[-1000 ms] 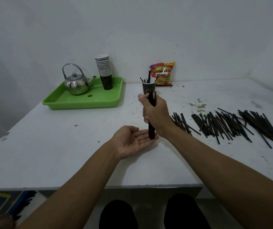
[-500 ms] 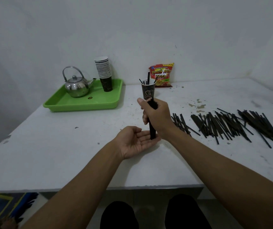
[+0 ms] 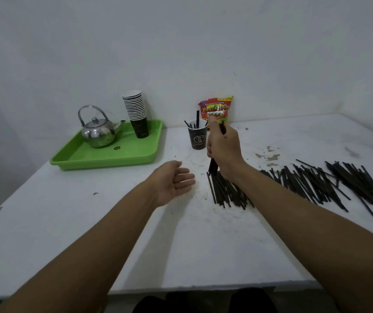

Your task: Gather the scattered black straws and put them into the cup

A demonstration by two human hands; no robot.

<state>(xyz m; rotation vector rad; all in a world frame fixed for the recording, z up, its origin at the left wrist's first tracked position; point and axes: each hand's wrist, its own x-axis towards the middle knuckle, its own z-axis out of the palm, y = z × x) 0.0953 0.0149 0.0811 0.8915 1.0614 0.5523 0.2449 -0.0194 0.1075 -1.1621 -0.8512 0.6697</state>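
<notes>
Right hand: your right hand (image 3: 222,150) is closed around a bundle of black straws (image 3: 213,166), held nearly upright just beside the cup (image 3: 198,137).
Left hand: your left hand (image 3: 173,180) lies palm up and empty on the table (image 3: 113,233), fingers loosely spread.
Change: half a second ago the bundle's lower ends stood in your left palm; now the bundle has lifted off it and moved toward the cup, so the squaring-up looks done and the drop-in is next.
Cup: dark paper, tapered, a few straws already leaning inside.
Loose straws: thin, stiff, matte black sticks; one heap (image 3: 228,193) lies under your right wrist, more (image 3: 330,181) fan out to the right, so most of the job remains.
Table: white, scuffed and chipped.
Beyond: glossy green tray (image 3: 104,154), shiny metal kettle (image 3: 97,132), stacked paper cups (image 3: 135,111), crinkly snack bag (image 3: 217,109).
</notes>
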